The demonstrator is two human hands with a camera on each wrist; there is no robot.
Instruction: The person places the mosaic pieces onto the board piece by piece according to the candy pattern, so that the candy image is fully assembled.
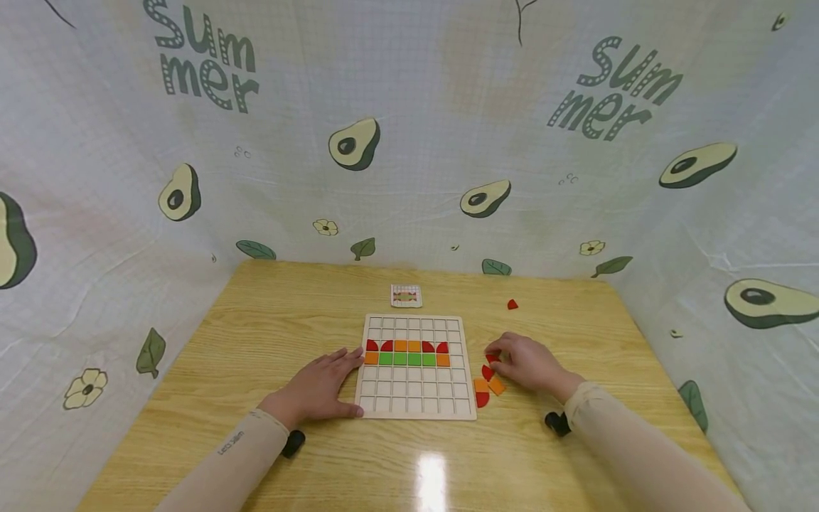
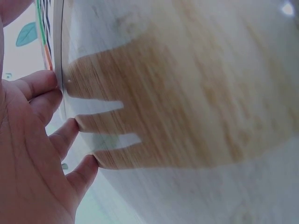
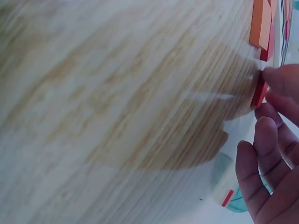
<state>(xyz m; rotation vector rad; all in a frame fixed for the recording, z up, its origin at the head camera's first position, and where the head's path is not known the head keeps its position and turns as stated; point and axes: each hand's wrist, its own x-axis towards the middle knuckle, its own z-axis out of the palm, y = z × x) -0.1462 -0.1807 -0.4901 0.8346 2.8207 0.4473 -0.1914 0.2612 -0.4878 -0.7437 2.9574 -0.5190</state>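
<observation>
A pale wooden grid board (image 1: 414,389) lies on the table, with two rows of red, orange and green tiles in its cells. My left hand (image 1: 318,386) rests at the board's left edge, fingers extended and thumb spread toward the near corner. To the right of the board, my right hand (image 1: 527,364) pinches a red quarter-round tile (image 3: 259,91) between thumb and fingers, low over the table. Close below that hand lie another red tile (image 1: 488,372), two orange square tiles (image 1: 496,386) and one more red tile (image 1: 483,400).
Behind the board lies a small pattern card (image 1: 406,296). A lone red tile (image 1: 512,304) sits farther back on the right. A printed cloth (image 1: 409,171) hangs along the table's back and sides. Light glares on the wooden table (image 1: 358,469) near its front.
</observation>
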